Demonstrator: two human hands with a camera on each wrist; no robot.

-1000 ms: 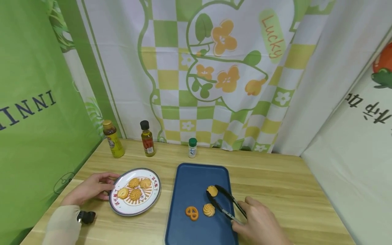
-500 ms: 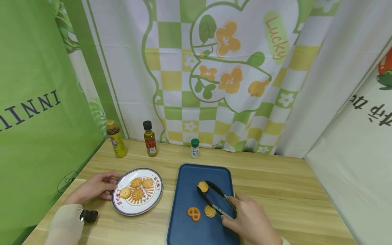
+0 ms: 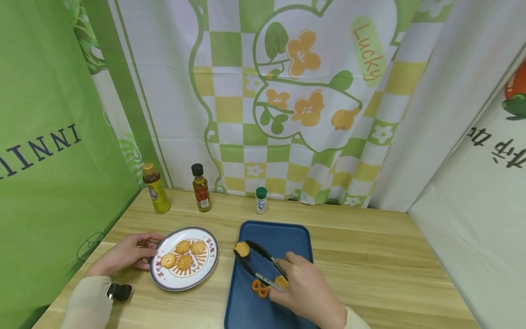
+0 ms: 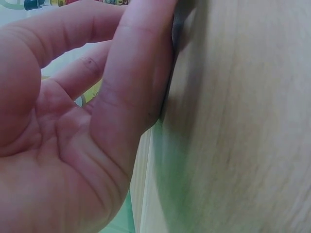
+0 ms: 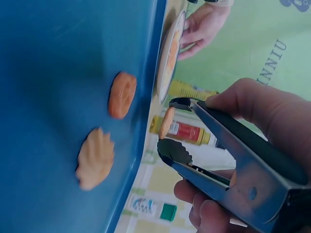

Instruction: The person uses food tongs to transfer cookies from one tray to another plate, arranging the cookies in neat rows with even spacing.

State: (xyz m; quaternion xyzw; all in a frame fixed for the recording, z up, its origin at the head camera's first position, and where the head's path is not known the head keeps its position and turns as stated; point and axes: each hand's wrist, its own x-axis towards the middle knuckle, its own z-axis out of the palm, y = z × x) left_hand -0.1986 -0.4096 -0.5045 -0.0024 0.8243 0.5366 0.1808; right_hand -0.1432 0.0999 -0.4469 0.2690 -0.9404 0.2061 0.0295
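Note:
My right hand [image 3: 306, 288] grips black-and-metal tongs [image 5: 233, 165], whose tips pinch a round golden cookie [image 3: 242, 249] over the tray's left edge. In the right wrist view this cookie [image 5: 166, 122] hangs edge-on between the dark tips. Below the tongs, a pretzel [image 3: 260, 289] and a swirled cookie [image 3: 281, 282], partly covered by hand and tongs, lie on the blue tray [image 3: 283, 228]. At the left, my left hand [image 3: 127, 253] holds the near-left rim of a white plate [image 3: 185, 283] bearing several cookies [image 3: 185, 262]. Close up, the left hand's digits [image 4: 131, 73] sit low beside the tabletop.
Along the back of the wooden table [image 3: 361, 256] stand a yellow-labelled bottle [image 3: 158, 194], a black-capped oil bottle [image 3: 201, 192] and a green-capped shaker [image 3: 260, 201]. A patterned curtain [image 3: 230, 109] hangs behind. Between plate and tray runs a strip of bare wood.
My right hand has carried the tongs and the pinched cookie leftward across the tray to its left edge. My left hand has stayed at the plate's rim.

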